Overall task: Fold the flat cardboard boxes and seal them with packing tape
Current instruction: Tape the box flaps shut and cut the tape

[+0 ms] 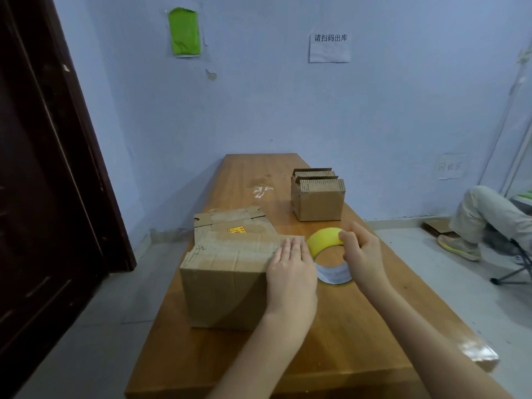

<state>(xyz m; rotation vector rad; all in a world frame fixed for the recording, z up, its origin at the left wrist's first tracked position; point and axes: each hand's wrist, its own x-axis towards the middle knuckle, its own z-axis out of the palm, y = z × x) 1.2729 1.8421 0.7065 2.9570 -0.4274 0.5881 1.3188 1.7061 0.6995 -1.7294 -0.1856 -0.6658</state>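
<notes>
The folded brown cardboard box (227,272) is sitting near the front of the long wooden table (359,326). The left hand (290,272) is pressing flat, fingers straight, on the box's top right corner. The right hand (361,251) is gripping the yellow roll of packing tape (322,240) just beside it. The box looks light and stiff, likely to slide unless pinned; the roll is best held by its rim.
</notes>
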